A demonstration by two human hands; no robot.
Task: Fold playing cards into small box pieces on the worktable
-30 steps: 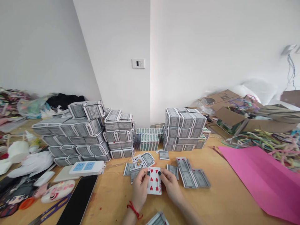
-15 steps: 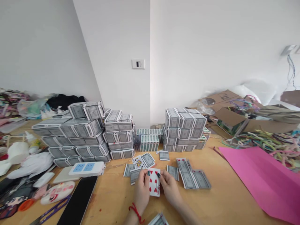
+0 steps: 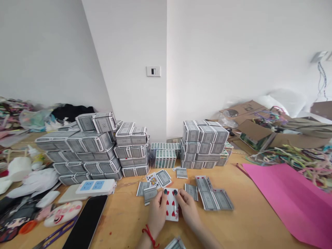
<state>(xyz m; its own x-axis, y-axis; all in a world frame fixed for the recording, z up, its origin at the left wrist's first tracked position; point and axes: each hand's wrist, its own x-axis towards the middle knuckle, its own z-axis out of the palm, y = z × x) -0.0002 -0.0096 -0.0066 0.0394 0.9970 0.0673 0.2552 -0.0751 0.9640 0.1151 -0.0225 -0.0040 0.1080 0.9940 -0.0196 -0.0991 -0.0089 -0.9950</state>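
Between my two hands a playing card (image 3: 171, 206), a six of hearts, is held face toward me above the table. My left hand (image 3: 157, 211), with a red cord at the wrist, pinches its left upper edge. My right hand (image 3: 187, 205) pinches the right upper edge, thumb on the face. Beyond the left hand lie loose face-down cards (image 3: 143, 188) and a king of clubs (image 3: 153, 180). Right of the right hand sits a joined card piece (image 3: 211, 193), partly folded up at its edges. Another card piece (image 3: 175, 243) is cut off at the bottom edge.
Tall stacks of card-covered blocks stand at left (image 3: 88, 152) and right (image 3: 203, 143), with green-and-white card packs (image 3: 165, 158) between. A phone (image 3: 85, 221) and scissors (image 3: 55, 233) lie left. Pink paper (image 3: 290, 197) and a cardboard box (image 3: 285, 138) are on the right.
The six of hearts has come slightly lower in view, and its lower part seems to bend or tilt a little. Both hands keep their grip in nearly the same place.
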